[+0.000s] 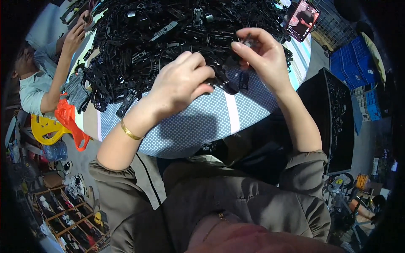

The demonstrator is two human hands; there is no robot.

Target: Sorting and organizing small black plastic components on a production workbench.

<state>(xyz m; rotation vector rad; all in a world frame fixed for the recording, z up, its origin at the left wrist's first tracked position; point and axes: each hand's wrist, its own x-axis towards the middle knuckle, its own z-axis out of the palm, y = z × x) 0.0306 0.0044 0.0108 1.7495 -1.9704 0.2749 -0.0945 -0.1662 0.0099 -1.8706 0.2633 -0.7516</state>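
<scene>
A large heap of small black plastic parts (126, 55) covers the far half of a table with a dotted, striped cloth (185, 130). At the heap's near edge my left hand (183, 78), with a gold bangle on its wrist, is curled with fingers bent inward. Whatever those fingers hold is hidden behind them. To its right, my right hand (265, 57) is raised over the heap, thumb and fingers closed around a small dark part (249, 43) with a greyish glint. Its exact kind is too small to tell. A few loose black parts (242, 80) lie between my hands.
A lit phone (302, 20) stands at the far right of the table. At left, another person (46, 80) works with raised hands, near an orange-red plastic bag (69, 118) and a yellow stool (44, 128). A deep black bin (337, 122) of parts and blue crates (352, 59) stand at right.
</scene>
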